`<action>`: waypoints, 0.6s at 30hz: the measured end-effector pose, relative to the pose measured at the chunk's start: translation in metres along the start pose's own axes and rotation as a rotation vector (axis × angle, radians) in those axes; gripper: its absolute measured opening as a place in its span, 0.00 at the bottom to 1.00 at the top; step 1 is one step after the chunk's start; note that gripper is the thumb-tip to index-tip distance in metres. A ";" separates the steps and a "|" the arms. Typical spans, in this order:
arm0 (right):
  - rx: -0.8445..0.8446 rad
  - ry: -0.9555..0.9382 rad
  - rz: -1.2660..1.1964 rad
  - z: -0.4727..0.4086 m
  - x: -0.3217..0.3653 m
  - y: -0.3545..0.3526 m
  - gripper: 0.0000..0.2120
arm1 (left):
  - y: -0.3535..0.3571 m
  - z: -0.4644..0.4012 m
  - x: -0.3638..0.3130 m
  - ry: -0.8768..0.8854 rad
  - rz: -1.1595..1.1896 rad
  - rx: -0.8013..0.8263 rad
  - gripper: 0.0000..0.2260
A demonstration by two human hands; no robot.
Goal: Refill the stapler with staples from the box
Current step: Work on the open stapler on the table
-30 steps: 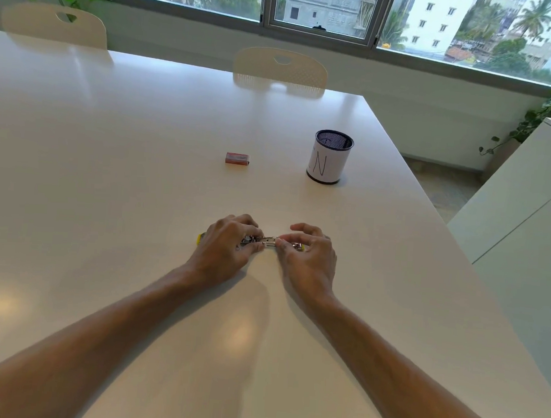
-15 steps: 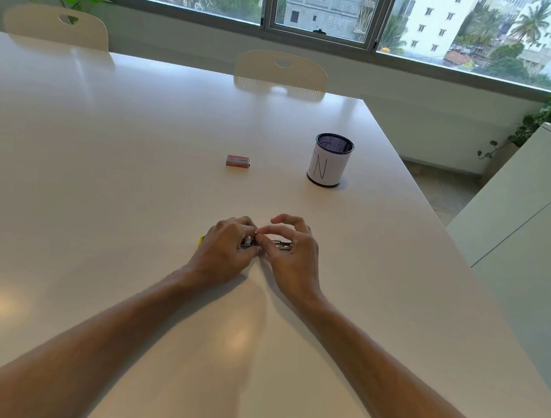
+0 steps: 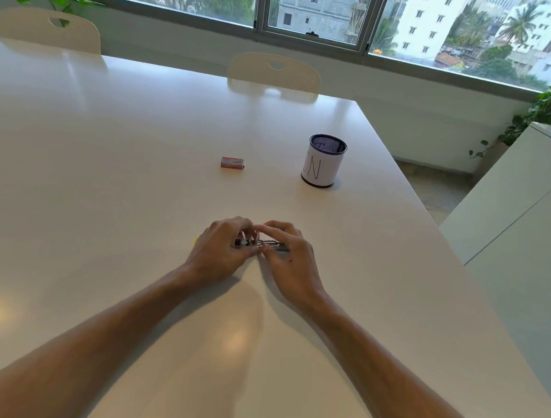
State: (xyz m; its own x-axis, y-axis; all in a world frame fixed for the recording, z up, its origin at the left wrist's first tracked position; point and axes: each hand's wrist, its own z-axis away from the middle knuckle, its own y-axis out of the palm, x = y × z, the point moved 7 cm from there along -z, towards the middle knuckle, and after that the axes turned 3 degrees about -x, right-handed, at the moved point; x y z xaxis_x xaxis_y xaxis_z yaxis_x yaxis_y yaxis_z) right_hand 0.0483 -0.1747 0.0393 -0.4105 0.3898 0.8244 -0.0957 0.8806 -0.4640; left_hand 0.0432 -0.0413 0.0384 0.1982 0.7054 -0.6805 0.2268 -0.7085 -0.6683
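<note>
The stapler [image 3: 262, 244] lies low on the white surface [image 3: 140, 166], well nearer the person than the mesh cup [image 3: 324, 161], its long axis running left to right. The left hand [image 3: 222, 254] curls over its left end and grips it; the right hand [image 3: 289, 255] pinches the metal part at its right end. The staple box [image 3: 232, 162] sits left of the cup, well apart from both hands.

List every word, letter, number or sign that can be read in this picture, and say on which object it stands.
"N", handwritten in black, with part of another letter to its left: on the white paper around the mesh pen cup.
Red staple box: print too small to read.
Stapler: no readable marking.
</note>
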 end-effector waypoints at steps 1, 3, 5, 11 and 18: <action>-0.006 -0.009 0.023 0.000 0.000 -0.005 0.19 | 0.000 0.000 0.000 0.001 -0.001 -0.002 0.07; -0.043 -0.033 0.109 0.000 -0.002 -0.020 0.20 | 0.001 -0.001 0.001 -0.010 -0.006 -0.009 0.07; -0.067 -0.062 0.264 0.002 -0.006 -0.034 0.19 | 0.001 0.000 0.002 -0.024 -0.010 -0.015 0.07; -0.029 -0.115 0.610 0.010 -0.012 -0.049 0.18 | 0.002 -0.001 0.006 -0.035 0.014 -0.023 0.07; 0.024 -0.154 0.721 0.011 -0.011 -0.042 0.15 | 0.003 0.000 0.006 -0.020 0.009 -0.040 0.07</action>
State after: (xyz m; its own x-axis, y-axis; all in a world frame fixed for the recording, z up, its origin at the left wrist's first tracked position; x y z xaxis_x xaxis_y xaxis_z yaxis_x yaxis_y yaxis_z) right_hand 0.0471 -0.2189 0.0466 -0.5016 0.8258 0.2576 0.2272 0.4131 -0.8819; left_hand 0.0454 -0.0388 0.0325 0.1813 0.6984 -0.6923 0.2630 -0.7128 -0.6502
